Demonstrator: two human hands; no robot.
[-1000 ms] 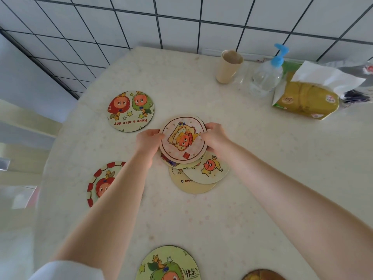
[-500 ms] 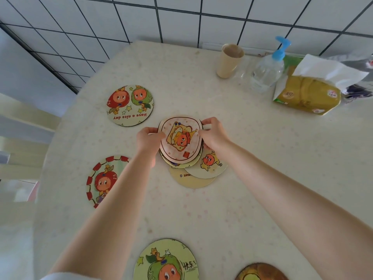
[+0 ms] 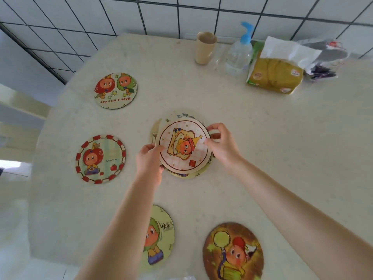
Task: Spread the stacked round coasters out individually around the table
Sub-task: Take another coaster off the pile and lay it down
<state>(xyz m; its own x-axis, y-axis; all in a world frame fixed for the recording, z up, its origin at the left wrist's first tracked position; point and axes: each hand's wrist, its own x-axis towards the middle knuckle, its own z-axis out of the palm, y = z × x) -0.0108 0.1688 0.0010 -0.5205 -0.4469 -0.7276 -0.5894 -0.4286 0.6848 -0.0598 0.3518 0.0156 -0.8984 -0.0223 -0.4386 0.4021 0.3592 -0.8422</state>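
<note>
A small stack of round coasters sits mid-table, topped by the toast-character coaster (image 3: 182,145). My left hand (image 3: 150,159) grips that coaster's left edge and my right hand (image 3: 221,143) pinches its right edge. Other stacked coasters (image 3: 177,116) peek out behind and below it. Single coasters lie spread around: a "Have a nice day" coaster (image 3: 116,90) far left, a red-bordered coaster (image 3: 101,159) at left, a green coaster (image 3: 161,234) near me partly under my left arm, and a brown coaster (image 3: 233,252) at near right.
At the back of the pale table (image 3: 282,148) stand a beige cup (image 3: 204,47), a clear pump bottle (image 3: 240,53), a yellow tissue pack (image 3: 275,74) and a plastic bag (image 3: 323,59). A tiled wall lies behind; the table edge curves off at left.
The loose lower coasters that stuck out toward me are now gathered under the top coaster, both hands still on its edges. The view has tilted down, showing more of the near coasters.
</note>
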